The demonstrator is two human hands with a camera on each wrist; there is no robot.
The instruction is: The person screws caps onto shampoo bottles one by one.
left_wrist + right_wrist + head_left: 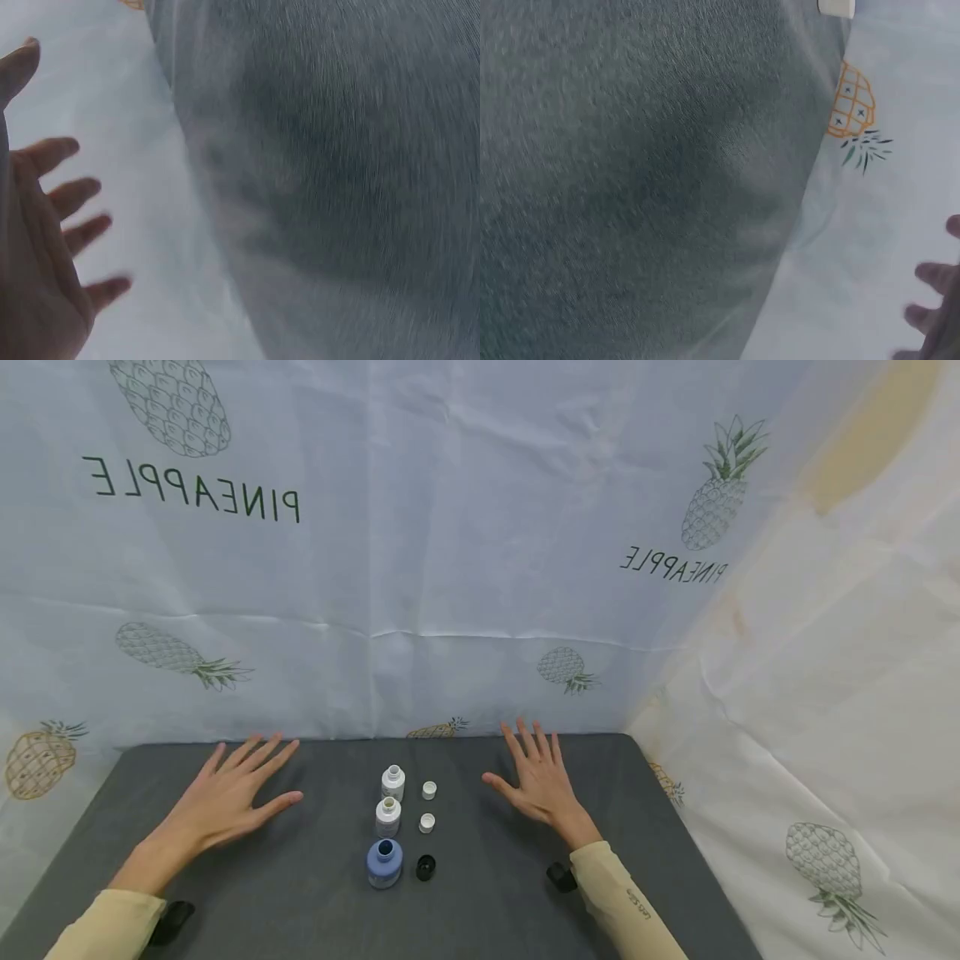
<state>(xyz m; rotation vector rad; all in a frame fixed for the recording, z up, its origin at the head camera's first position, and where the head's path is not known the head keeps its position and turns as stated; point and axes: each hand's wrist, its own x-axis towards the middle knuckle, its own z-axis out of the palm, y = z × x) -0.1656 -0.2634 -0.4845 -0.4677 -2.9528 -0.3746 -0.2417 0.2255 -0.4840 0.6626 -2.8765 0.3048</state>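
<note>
Pineapple-print sheet [465, 560] hung behind a dark table [487, 914]

Creased and pale, the sheet meets the table along its far edge; the near edge is out of view. About midway between the left and right edges, three uncapped bottles stand upright in a file: a far white bottle [393, 783], a middle white bottle [387, 818] and, farthest from the far edge, a blue bottle [384, 867]. Toward the right edge, just beside them, lie a far white cap [429, 790], a near white cap [427, 822] and a black cap [425, 867].

Well apart from these, the left hand [238, 789] is spread by the far left corner, and the right hand [540, 781] is spread between the caps and the right edge. Both have straight fingers and hold nothing; whether either palm touches the table I cannot tell.

Contents and material are unclear. I would expect the bottles to be light, stiff-walled and smooth enough to slip, the white pair easier to tip than the squatter blue one. Best grasp each around the body below the shoulder, upright, mouth clear. Caps look rigid and nearly weightless, liable to skid or roll: pinch them by opposite side walls.
</note>
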